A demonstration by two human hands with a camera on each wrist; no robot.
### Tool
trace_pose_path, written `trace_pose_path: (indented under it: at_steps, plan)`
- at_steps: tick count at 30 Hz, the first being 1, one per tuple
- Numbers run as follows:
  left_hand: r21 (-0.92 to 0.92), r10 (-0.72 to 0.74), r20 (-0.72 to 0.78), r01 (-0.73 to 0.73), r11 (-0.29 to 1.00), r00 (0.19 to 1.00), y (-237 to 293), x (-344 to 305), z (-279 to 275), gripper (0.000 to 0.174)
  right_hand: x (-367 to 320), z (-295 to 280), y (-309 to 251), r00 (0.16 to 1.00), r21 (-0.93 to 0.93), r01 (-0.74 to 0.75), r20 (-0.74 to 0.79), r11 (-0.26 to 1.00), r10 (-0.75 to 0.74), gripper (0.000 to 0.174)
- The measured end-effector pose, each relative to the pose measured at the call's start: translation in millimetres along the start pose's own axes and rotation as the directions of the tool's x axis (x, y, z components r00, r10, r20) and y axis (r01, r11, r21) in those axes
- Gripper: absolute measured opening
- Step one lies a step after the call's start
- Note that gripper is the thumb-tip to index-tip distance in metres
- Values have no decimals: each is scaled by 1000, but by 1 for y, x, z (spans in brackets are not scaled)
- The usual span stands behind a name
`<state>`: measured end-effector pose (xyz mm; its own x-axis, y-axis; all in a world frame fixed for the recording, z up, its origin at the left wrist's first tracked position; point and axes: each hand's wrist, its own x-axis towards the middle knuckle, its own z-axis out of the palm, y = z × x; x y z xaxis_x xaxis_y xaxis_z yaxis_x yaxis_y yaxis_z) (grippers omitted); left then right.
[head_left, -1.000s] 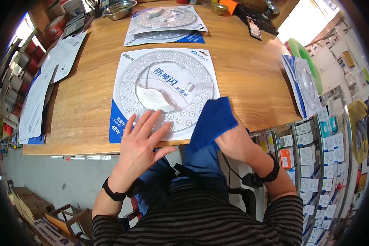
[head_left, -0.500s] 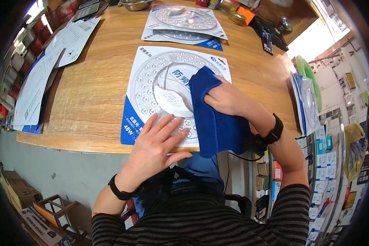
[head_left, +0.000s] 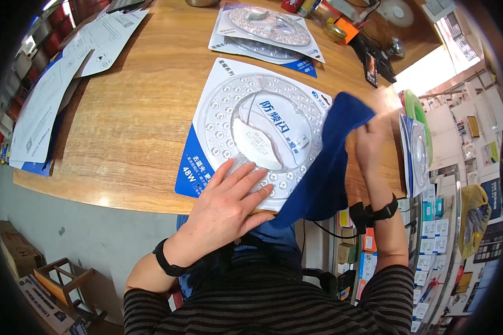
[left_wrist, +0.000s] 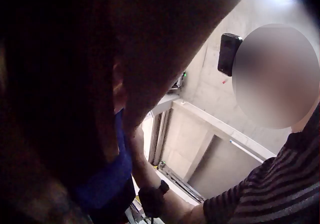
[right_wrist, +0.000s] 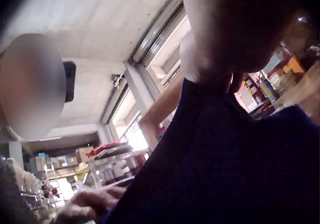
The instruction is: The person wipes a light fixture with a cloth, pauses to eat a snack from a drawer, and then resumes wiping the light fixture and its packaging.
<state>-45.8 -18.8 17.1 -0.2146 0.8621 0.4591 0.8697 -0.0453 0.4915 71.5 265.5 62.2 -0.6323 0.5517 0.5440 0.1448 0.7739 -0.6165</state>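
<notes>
A round LED light panel in a flat blister pack lies near the table's front edge, its white card marked 48W. My left hand rests on the pack's lower edge, fingers straight and slightly spread. Just off the pack's right side, my right hand, blurred, grips a dark blue cloth near its upper end. The cloth hangs slantwise across the pack's right edge and past the table front. In the right wrist view the cloth fills the lower part beneath the gripping fingers.
More blister packs lie stacked behind on the wooden table. White printed cards overlap along the left. Another pack stands at the right edge beside a green ring. A black remote-like device lies back right.
My right hand has carried the cloth from the pack's lower right corner up over its right half, then out to the right. The left hand has stayed on the pack's lower edge.
</notes>
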Motion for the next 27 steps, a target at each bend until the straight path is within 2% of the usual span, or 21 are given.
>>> trace_pose_path:
  at_steps: [1,3,4,5,6,7,8,9,11,12,14,15,18,19,21,23,24,27]
  plan:
    - [-13,2,4,-2,1000,1000,0,1,-1,41,7,-3,4,1000,-7,-3,0,1000,3,23]
    - [-31,10,9,-9,999,1000,0,1,0,41,18,-6,10,979,156,71,-202,985,-38,25]
    - [-15,2,8,-2,1000,1000,0,0,1,41,21,-5,14,978,151,71,-205,986,-39,25]
    - [3,-5,5,5,1000,1000,-1,0,1,42,22,-1,21,999,-178,16,-27,984,-21,24]
    - [5,0,3,0,1000,1000,0,0,0,42,23,3,25,989,-490,19,135,872,55,24]
    - [-5,-2,5,2,1000,1000,0,0,0,42,22,17,20,940,-379,48,330,924,86,25]
    - [-15,-5,8,5,1000,1000,0,0,-1,42,22,28,32,788,-333,413,598,848,-149,29]
    - [-12,-2,4,2,1000,1000,-1,1,-1,42,17,48,33,840,-182,280,522,943,-149,32]
    - [-17,6,12,-5,1000,1000,-1,0,-1,41,30,64,25,819,-136,275,551,952,-158,33]
    - [-17,1,10,0,1000,1000,-2,0,0,41,37,70,21,816,-133,278,555,951,-161,33]
    - [-44,8,5,-7,999,1000,-2,0,0,39,47,84,14,733,-244,414,661,877,-162,34]
    - [-40,7,4,-7,999,1000,-3,0,0,39,51,94,9,733,-242,415,660,877,-165,34]
    - [-50,12,7,-11,999,1000,-4,1,-1,38,58,129,-12,601,-123,577,733,807,-318,37]
    - [-60,16,3,-15,998,1000,-4,1,-1,38,57,138,-24,574,-55,589,730,806,-371,37]
    - [-66,21,0,-21,998,1000,-5,1,0,37,50,151,-49,446,97,599,784,795,-431,32]
    - [-70,17,-5,-18,997,1000,-4,1,1,36,36,153,-77,284,284,660,763,696,-581,34]
    - [-69,24,-3,-24,997,1000,-4,1,1,36,32,152,-87,256,329,600,784,729,-565,38]
    - [-51,27,2,-27,998,1000,-3,2,1,34,31,145,-89,253,323,580,801,748,-542,41]
